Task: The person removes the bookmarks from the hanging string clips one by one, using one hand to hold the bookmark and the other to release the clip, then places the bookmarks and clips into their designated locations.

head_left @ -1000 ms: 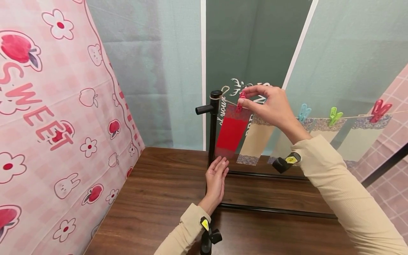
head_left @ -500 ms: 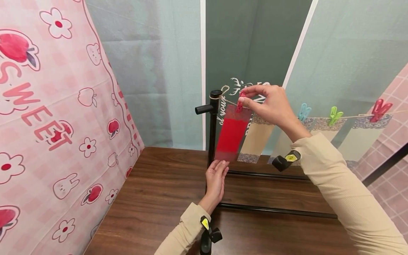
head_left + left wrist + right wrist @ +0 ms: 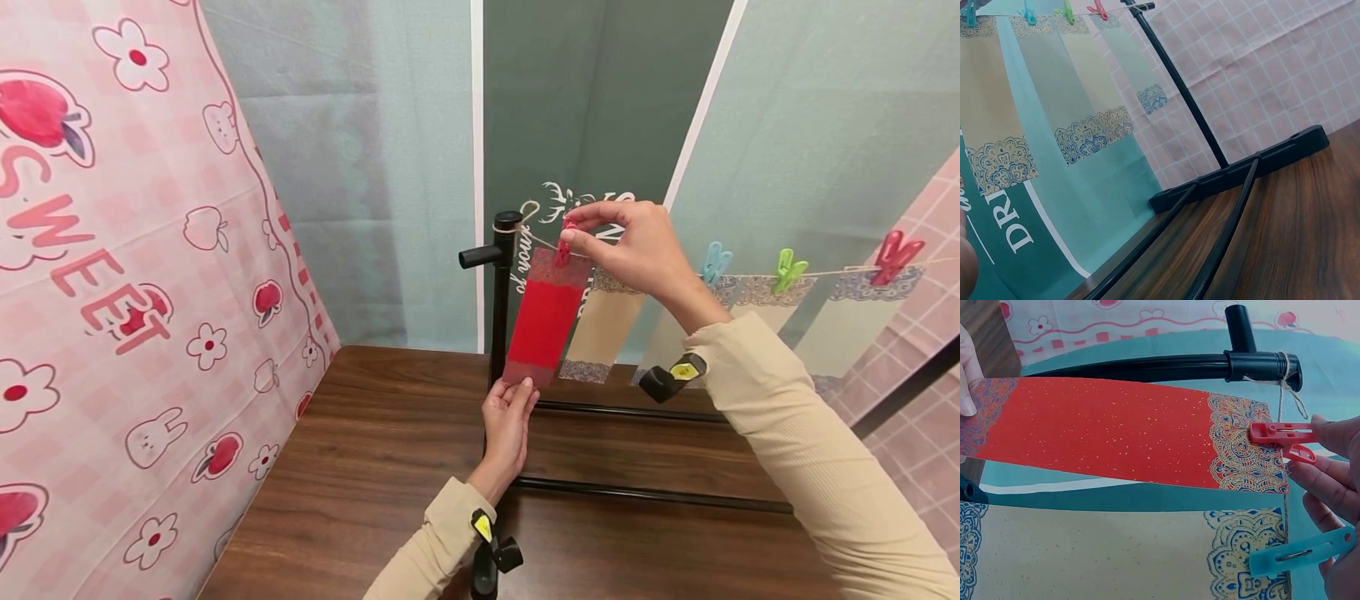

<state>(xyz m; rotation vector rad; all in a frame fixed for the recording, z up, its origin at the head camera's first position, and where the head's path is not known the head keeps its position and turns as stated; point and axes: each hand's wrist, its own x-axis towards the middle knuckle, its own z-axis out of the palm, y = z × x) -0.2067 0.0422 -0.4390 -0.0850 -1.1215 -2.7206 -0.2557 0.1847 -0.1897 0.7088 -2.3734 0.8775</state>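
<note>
A red paper strip with patterned ends (image 3: 547, 325) hangs from a string near the left post. My left hand (image 3: 508, 429) pinches its lower end, the thumb lying on the front. Up at the string, my right hand (image 3: 637, 250) holds a red clothespin (image 3: 1272, 432) between thumb and fingers. In the right wrist view, the clothespin's jaws sit over the strip's top edge, by the string. A teal clothespin (image 3: 1297, 552) beside that hand fastens a cream strip (image 3: 1097, 550) to the string. Only a bit of the left hand shows in its own wrist view.
A black stand (image 3: 501, 317) carries the string on a brown wooden table (image 3: 375, 450). Further right, more pale strips hang from blue, green (image 3: 786, 273) and red clothespins (image 3: 894, 258). Two low black bars (image 3: 645, 493) run along the table. Printed cloths surround it.
My left thumb and fingers have closed on the strip's lower end, which has come forward and faces the head camera more. The right hand has stayed at the clothespin.
</note>
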